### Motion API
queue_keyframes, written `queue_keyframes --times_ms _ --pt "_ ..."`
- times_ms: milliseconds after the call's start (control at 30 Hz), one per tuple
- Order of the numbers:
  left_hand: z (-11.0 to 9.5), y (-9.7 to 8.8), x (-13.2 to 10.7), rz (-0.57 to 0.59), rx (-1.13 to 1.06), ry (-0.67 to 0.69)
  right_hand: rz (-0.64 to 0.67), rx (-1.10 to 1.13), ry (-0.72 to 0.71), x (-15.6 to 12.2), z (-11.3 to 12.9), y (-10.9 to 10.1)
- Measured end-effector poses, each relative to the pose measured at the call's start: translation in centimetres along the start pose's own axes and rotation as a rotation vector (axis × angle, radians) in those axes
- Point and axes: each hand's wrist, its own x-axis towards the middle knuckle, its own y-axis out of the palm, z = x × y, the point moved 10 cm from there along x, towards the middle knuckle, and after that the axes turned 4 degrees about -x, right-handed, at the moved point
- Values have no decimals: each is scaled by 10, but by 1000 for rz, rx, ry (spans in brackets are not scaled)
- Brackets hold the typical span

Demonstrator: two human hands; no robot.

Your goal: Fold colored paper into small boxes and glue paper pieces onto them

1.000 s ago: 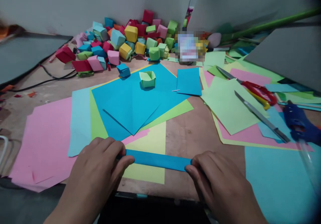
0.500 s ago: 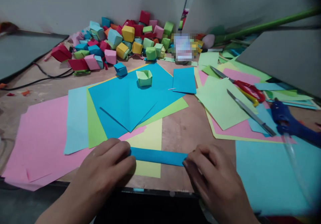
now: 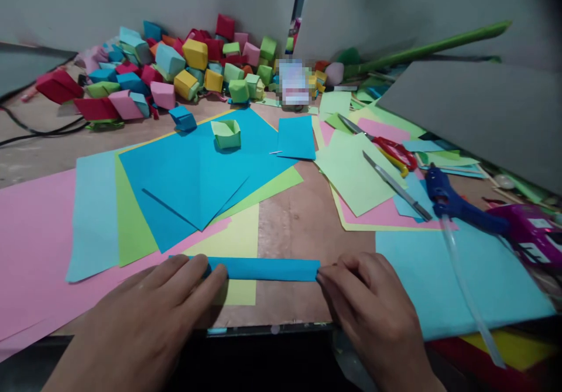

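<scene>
On the near middle of the brown desk [image 3: 294, 205], the left hand [image 3: 162, 304] now lies flatter across a long, narrow blue paper strip [image 3: 272, 269], seemingly smoothing it, grip unclear; the right hand [image 3: 373, 298] pinches its right end

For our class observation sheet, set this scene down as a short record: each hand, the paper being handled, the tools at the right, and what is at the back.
Left hand: fingers over the left part of the blue strip
Right hand: fingertips at the strip's right end
Strip: long, narrow, partly over a pale yellow sheet
Tools: scissors, slim metal tool, blue glue gun
Open box: pale green, on blue paper
Back: heap of coloured paper boxes
</scene>
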Motion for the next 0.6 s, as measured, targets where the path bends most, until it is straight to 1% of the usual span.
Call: queue_keyframes --times_ms 100,167,200,267,333,400,500,600 --pt "-6 11 -9 77 128 83 7 -21 10 -1 0 0" --pt "-8 13 -9 93 174 85 28 -38 2 0 1 2" --pt "-10 13 -6 91 186 87 35 -44 -26 1 5 3" --pt "-19 12 0 82 199 112 22 -46 -137 3 20 4" --pt "-31 10 6 50 197 181 18 -52 -276 5 40 8" --pt "-41 8 9 21 198 250 70 -52 -375 7 58 18" --pt "-45 8 9 -1 229 287 182 -66 -437 10 74 35" --pt "-41 11 6 0 250 276 200 -95 -454 10 77 39"
